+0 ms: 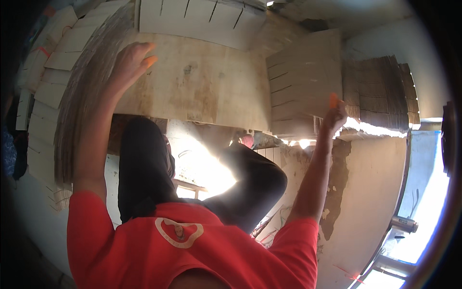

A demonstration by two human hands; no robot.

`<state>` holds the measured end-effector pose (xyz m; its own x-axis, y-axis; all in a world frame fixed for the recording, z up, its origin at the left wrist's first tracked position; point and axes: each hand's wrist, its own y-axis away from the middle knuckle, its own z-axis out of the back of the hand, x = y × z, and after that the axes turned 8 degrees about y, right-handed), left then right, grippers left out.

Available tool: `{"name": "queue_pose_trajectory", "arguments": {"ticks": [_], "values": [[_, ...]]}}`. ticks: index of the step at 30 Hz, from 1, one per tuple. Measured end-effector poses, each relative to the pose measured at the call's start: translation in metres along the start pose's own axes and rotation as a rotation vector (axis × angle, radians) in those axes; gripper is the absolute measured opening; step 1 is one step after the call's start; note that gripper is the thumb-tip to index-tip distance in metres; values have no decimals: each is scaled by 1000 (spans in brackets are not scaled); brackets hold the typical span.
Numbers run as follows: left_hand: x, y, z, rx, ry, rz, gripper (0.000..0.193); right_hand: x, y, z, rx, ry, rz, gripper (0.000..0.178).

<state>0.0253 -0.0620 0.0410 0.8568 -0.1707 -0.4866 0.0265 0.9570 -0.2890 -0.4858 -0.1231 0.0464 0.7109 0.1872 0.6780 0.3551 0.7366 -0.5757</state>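
My left hand (133, 61) is raised over the left part of a stained wooden board (207, 84). Its thumb and forefinger are apart, orange covers on their tips, and nothing shows between them. At the right, my right hand (335, 117) is closed at the lower right corner of a brown cardboard sheet (303, 72) with short slits along its left side. The orange-tipped thumb lies over the sheet; the other fingers are curled and partly hidden. The sheet looks slightly blurred.
A pale slitted cardboard sheet (197, 14) lies at the board's far edge. Stacked cardboard (378, 91) stands beyond my right hand, and a long cardboard stack (77, 106) runs along the left. My bent knees (144, 159) are below the board; bright light glares between them.
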Motion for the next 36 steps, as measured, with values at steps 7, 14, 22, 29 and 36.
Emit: {"name": "queue_pose_trajectory", "arguments": {"ticks": [7,14,22,29,36], "values": [[17,-106,-71,-176,135,-263,39,118,8,-17,-110,-331,-59,12],[13,-211,-134,-217,-110,-472,53,134,26,-77,-125,-241,-109,25],[2,-255,-173,-146,-320,-421,52,116,23,-98,-68,-209,-132,24],[29,-277,-181,-111,-297,-399,33,110,22,-104,-91,-246,-83,22],[-25,-233,-133,286,-116,-232,23,108,31,-101,-66,-258,-23,24]]}}
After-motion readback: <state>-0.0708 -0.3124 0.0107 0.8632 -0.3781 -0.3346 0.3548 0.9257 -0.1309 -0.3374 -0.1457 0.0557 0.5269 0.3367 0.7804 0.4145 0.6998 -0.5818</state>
